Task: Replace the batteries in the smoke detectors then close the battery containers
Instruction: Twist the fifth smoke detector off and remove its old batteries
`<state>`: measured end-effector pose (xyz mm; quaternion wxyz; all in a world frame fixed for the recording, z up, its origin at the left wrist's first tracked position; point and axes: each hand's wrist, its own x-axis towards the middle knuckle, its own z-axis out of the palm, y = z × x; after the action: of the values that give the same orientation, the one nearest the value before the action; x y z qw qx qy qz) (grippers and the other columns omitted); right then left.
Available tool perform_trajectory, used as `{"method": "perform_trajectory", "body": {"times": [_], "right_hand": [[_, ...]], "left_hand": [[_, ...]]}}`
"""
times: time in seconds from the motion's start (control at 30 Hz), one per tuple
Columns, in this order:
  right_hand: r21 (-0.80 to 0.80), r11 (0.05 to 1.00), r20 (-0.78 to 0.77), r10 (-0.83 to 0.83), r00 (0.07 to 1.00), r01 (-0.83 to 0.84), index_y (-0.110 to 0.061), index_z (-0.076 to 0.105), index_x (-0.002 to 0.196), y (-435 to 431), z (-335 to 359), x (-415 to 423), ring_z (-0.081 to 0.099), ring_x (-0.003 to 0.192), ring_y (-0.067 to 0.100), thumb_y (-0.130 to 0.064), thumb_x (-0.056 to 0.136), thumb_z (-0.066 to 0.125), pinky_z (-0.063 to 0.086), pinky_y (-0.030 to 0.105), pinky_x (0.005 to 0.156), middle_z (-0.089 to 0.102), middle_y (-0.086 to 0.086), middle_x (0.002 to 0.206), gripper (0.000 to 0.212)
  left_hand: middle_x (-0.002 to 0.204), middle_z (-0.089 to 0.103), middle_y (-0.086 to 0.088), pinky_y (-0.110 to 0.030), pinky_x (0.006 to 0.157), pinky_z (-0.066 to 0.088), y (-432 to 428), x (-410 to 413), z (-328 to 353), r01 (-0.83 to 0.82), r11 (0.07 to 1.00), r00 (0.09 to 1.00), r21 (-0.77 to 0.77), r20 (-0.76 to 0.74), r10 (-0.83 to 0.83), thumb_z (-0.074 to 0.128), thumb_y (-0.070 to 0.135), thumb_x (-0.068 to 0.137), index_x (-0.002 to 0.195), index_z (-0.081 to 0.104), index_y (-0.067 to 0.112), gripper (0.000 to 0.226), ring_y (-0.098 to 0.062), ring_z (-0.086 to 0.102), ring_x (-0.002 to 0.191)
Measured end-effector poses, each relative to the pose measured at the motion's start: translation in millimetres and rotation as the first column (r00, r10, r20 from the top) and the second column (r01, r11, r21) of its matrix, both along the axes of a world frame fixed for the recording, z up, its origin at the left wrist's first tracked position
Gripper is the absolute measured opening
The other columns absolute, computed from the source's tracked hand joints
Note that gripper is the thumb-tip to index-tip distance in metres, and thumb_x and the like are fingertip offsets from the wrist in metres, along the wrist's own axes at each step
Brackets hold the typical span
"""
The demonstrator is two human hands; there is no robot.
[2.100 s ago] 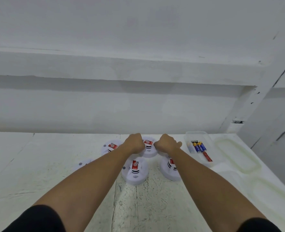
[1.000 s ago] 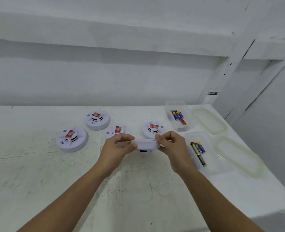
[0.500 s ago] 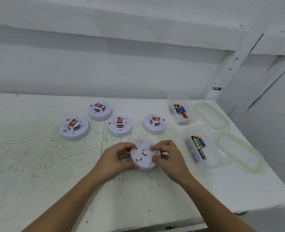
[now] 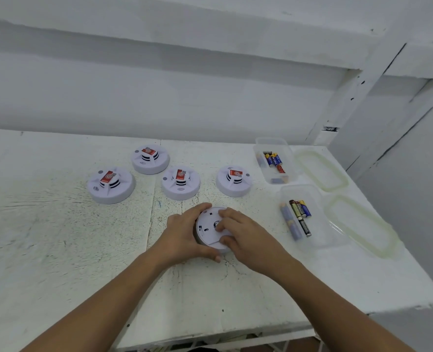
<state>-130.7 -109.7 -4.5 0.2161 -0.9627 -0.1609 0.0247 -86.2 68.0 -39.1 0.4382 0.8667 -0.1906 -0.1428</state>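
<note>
Smoke detector (image 4: 208,231) lies face-down on white table (image 4: 58,250), near front edge. Left hand (image 4: 185,235) clamps rim; right hand (image 4: 241,233) presses fingertips on back cover. Best technique: brace body firmly, open cover gently, avoid forcing tabs.

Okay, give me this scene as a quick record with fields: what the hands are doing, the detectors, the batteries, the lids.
surface: white table
left hand: grips the side of the flipped detector
right hand: fingers on that detector's back
flipped detector: underside up, on the table
other detectors: four, face up with red labels; back left, far left, middle, right
far container: open, batteries inside
near container: open, batteries inside
lids: far lid and near lid, right of the containers
</note>
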Motion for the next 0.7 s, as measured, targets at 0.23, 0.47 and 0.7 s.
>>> {"method": "perform_trajectory", "body": {"times": [0.23, 0.47, 0.7], "right_hand": [[-0.031, 1.0, 0.003, 0.003, 1.0, -0.003, -0.01, 0.047, 0.122, 1, -10, -3, 0.021, 0.142, 0.014, -0.013, 0.099, 0.041, 0.037, 0.023, 0.096, 0.028, 0.0, 0.151, 0.024], [-0.081, 0.995, 0.062, 0.065, 0.996, -0.06, -0.006, 0.051, 0.117, -3, -15, -1, 0.043, 0.127, 0.024, -0.008, 0.094, 0.047, 0.035, 0.02, 0.07, 0.035, 0.01, 0.147, 0.023], [-0.104, 0.988, 0.056, 0.121, 0.991, -0.115, -0.008, 0.052, 0.112, -7, -15, 4, 0.055, 0.105, 0.023, -0.009, 0.092, 0.051, 0.025, 0.009, 0.056, 0.04, 0.01, 0.142, 0.02]], "left_hand": [[0.109, 0.052, 0.031, -0.029, 0.103, 0.027, -3, 1, -2, -0.025, 0.999, 0.995, -0.041, 0.1, 0.029, 0.091, 0.051, 0.042, 0.127, 0.044, 0.036, 0.099, 0.014, 0.044, 0.104], [0.104, 0.057, 0.031, -0.029, 0.102, 0.029, -3, 4, -5, -0.012, 0.998, 0.997, -0.065, 0.079, 0.017, 0.082, 0.061, 0.036, 0.126, 0.047, 0.033, 0.1, 0.016, 0.047, 0.101], [0.104, 0.051, 0.033, -0.011, 0.095, 0.018, -4, 3, -2, -0.018, 0.996, 0.998, -0.082, 0.066, 0.023, 0.075, 0.064, 0.032, 0.124, 0.043, 0.037, 0.1, 0.03, 0.03, 0.1]]}}
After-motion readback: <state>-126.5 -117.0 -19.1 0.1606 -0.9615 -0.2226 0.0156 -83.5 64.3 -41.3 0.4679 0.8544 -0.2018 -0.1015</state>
